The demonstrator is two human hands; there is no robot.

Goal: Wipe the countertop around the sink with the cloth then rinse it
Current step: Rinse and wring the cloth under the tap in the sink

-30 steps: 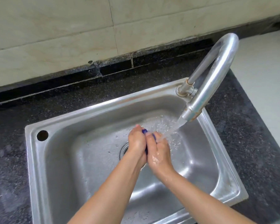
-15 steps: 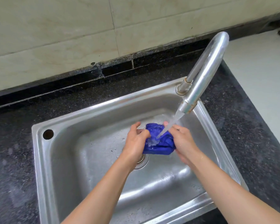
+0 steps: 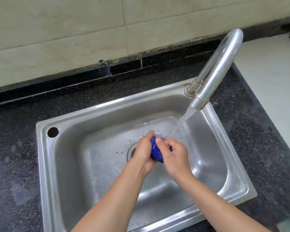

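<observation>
A blue cloth [image 3: 155, 151] is bunched small between my two hands over the steel sink [image 3: 65, 164]. My left hand [image 3: 143, 152] grips it from the left, and my right hand [image 3: 174, 155] grips it from the right with the thumb on top. Most of the cloth is hidden by my fingers. Water runs from the curved steel tap [image 3: 216, 71] and lands just beyond my right hand. The dark speckled countertop [image 3: 15, 164] surrounds the sink.
The drain [image 3: 132, 151] lies just left of my left hand. A round hole [image 3: 53, 132] sits in the sink's far left corner. A tiled wall [image 3: 74, 39] rises behind the counter. The counter ends on the right at a pale floor [image 3: 271, 77].
Half a second ago the cloth was spread open between my parted hands under the stream. Now my hands have closed together and squeezed it into a small wad.
</observation>
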